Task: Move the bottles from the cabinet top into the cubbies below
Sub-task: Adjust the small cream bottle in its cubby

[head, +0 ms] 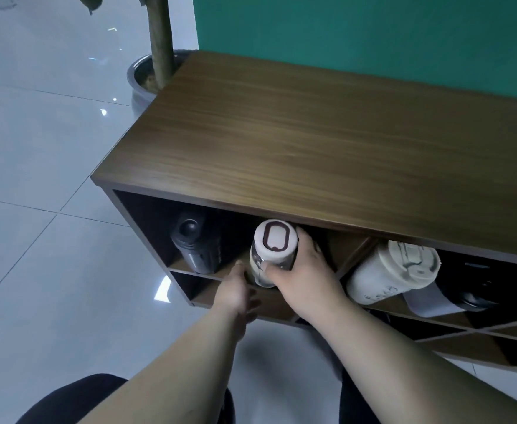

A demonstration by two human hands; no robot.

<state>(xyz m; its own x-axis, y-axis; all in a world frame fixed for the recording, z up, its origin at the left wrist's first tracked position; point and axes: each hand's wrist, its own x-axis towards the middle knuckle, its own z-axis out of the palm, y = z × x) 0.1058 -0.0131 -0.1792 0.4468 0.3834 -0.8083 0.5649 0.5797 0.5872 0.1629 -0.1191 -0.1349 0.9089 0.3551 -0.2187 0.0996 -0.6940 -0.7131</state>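
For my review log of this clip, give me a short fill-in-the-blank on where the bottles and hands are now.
1. The right hand holds the clear bottle with the ____ lid.
2. The black bottle lies in the same cubby, to that bottle's ____.
3. The visible cabinet top holds ____ bottles.
4. The cream tumbler lies in the cubby to the ____.

Missing words: white; left; no; right

Single head-worn view — angled forward and down, close over the cabinet top (327, 142); cubbies (281, 261) toward 6 o'clock, wall at 12.
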